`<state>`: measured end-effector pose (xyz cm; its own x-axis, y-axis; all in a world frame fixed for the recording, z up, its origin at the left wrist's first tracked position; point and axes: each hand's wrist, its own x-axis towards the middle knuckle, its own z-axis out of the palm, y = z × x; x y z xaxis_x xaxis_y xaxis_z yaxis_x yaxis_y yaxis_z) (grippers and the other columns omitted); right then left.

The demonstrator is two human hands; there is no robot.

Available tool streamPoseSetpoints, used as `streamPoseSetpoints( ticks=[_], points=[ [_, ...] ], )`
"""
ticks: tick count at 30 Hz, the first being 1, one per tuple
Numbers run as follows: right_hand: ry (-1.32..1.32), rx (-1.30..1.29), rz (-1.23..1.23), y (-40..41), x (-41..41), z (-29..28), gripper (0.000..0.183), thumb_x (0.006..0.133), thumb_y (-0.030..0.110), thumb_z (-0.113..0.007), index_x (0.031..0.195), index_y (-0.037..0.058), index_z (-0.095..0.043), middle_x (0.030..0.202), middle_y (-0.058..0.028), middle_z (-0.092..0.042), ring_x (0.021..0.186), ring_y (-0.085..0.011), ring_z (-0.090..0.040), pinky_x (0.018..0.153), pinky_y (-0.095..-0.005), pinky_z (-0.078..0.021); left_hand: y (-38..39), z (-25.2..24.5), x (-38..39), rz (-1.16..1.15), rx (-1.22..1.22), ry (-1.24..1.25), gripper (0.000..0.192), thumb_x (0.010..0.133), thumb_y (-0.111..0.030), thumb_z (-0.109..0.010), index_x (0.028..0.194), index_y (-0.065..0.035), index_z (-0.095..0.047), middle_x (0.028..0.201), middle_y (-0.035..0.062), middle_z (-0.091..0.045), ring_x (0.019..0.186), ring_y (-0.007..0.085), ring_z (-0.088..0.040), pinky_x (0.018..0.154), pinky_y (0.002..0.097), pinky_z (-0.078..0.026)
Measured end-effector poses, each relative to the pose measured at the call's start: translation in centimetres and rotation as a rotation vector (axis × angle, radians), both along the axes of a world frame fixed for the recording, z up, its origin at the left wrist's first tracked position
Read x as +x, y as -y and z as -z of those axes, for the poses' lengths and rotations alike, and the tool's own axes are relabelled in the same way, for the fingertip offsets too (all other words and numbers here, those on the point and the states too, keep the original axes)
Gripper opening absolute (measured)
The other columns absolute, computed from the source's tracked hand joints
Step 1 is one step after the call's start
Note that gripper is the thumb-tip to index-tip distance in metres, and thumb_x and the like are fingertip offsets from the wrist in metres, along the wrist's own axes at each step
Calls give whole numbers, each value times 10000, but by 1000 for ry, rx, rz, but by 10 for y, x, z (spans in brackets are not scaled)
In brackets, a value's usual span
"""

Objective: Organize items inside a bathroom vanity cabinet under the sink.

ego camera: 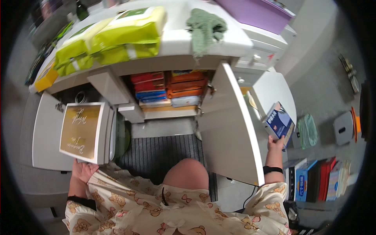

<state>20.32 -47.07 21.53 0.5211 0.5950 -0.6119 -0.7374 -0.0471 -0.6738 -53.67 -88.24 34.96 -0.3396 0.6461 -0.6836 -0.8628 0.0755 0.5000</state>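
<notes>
My right hand [276, 142] grips the lower end of a flat blue cardboard box [280, 123] with printing, held over a white stool or chair seat [273, 88]. At the left, my left hand [83, 171] is at the near edge of a white box with a gold lid panel [80, 129]. Its palm is turned up, and whether it grips the box cannot be told. Under the gold-panelled box are more pale boxes or lids and a clear plastic container [119, 138]. Ahead, an open cabinet [170, 114] holds stacked red, blue, orange and white packs [185, 88].
Open doors [232, 132] [48, 135] flank the cabinet. Yellow-green packs [126, 38] and a green cloth [205, 28] lie on the white countertop [176, 39]. A purple bin [258, 14] tops white drawers [258, 47]. Books [320, 179] and a green-lined bin [307, 132] are right.
</notes>
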Motion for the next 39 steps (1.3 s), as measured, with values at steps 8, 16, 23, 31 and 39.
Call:
streamPoseSetpoints(
  ticks=[8, 16, 23, 31, 39],
  points=[
    [25, 64, -204, 1, -50, -78, 377, 859, 344, -455, 1012, 3, -509, 1019, -130, -552, 902, -297, -560, 735, -415, -532, 3, -2, -2, -23, 25, 64, 716, 830, -600, -282, 1287, -49, -286, 1209, 249, -407, 969, 402, -526, 788, 501, -472],
    [-77, 244, -214, -13, -5, -40, 365, 818, 206, -521, 1007, -98, -453, 998, -187, -524, 923, -315, -539, 813, -403, -512, 4, 10, -6, 49, 27, 43, 754, 825, -616, -258, 1294, -25, -262, 1198, 262, -405, 975, 400, -522, 813, 488, -460],
    [67, 130, -220, 13, -51, -38, 505, 790, 223, -575, 1123, -88, -359, 1111, -215, -428, 979, -315, -507, 778, -348, -512, 23, 7, -14, 33, 1, 45, 825, 808, -646, -235, 1300, 17, -227, 1235, 289, -323, 1044, 386, -469, 855, 468, -426],
    [242, -167, -740, 155, -52, -10, 573, 836, 382, -442, 1296, 79, -282, 1314, -121, -311, 1097, -250, -405, 878, -419, -376, 36, 15, -28, 59, 34, 72, 855, 792, -676, -249, 1302, 9, -208, 1114, 274, -445, 903, 357, -533, 817, 474, -451],
    [559, -471, -1040, 309, -56, 10, 568, 836, 362, -402, 1309, 69, -289, 1339, -123, -333, 1171, -322, -381, 922, -442, -342, 74, 41, -56, 166, 162, 99, 867, 794, -669, -242, 1355, -24, -101, 1352, 253, -186, 1230, 404, -220, 1014, 478, -209]
  ],
)
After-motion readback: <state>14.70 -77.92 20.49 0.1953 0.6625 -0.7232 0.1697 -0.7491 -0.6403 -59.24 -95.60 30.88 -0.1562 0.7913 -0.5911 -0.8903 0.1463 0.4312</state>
